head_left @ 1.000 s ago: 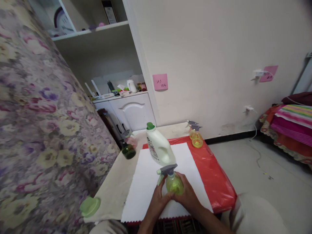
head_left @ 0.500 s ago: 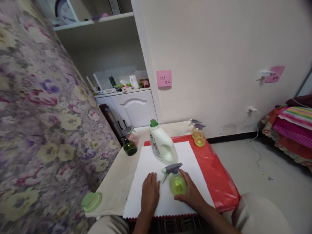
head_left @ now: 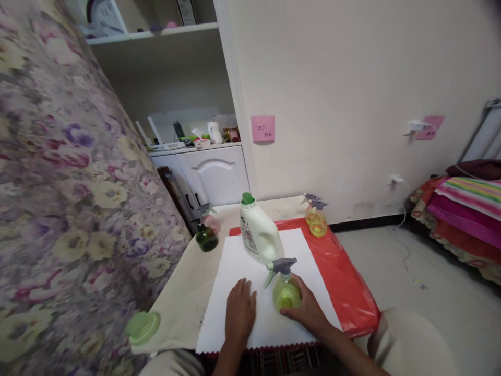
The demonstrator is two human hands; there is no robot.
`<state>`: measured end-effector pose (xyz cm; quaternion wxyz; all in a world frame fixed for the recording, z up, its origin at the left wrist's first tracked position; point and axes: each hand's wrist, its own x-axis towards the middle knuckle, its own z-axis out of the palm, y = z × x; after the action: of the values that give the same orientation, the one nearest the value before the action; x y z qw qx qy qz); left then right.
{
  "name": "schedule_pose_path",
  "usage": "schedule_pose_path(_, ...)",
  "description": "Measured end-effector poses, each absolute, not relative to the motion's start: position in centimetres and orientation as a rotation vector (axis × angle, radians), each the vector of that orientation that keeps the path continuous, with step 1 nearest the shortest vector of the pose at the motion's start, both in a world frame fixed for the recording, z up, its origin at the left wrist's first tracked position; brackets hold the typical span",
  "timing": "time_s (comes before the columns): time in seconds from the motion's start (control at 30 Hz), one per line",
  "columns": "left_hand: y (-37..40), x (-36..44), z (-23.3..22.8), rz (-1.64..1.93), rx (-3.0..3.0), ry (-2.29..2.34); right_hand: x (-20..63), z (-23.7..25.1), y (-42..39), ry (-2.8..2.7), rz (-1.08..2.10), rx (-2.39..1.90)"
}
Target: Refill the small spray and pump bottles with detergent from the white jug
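My right hand (head_left: pixel 307 309) grips a small yellow-green spray bottle (head_left: pixel 286 291) with a grey trigger head, standing upright on a white sheet (head_left: pixel 242 263). My left hand (head_left: pixel 239 313) lies flat on the sheet just left of the bottle, fingers together, holding nothing. A white detergent jug (head_left: pixel 260 232) with a green cap stands right behind the spray bottle.
A red plastic cover (head_left: pixel 348 284) lies under the sheet on a low table. Two yellow spray bottles (head_left: pixel 317 219) stand at its far right corner, a dark green spray bottle (head_left: pixel 205 236) and a pink one at the far left. A green lid (head_left: pixel 143 327) rests near the left corner beside a floral curtain (head_left: pixel 58 183).
My left hand came off the spray bottle and settled flat on the white sheet. My right hand shifted the bottle slightly to the right.
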<state>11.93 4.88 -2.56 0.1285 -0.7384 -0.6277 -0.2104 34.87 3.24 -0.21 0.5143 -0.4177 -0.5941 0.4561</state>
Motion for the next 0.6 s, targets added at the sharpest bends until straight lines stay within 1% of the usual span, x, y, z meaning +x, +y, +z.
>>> schedule_pose_path(0.13, 5.2, 11.6, -3.1, -0.631, -2.121, -1.778, 36.2, 0.1, 4.1, -1.364, 1.1, -0.981)
schedule_pose_path(0.27, 5.4, 11.4, -3.3, -0.646, -2.123, -1.76, 39.6, 1.6, 6.2, -1.292, 0.987, -1.036)
schedule_pose_path(0.43, 5.6, 11.1, -3.6, -0.681, -2.123, -1.753, 45.0, 3.0, 10.7, -1.191, 0.853, -1.095)
schedule_pose_path(0.6, 6.1, 10.6, -4.4, -0.729, -2.122, -1.752, 48.4, 2.8, 15.3, -1.118, 0.798, -1.086)
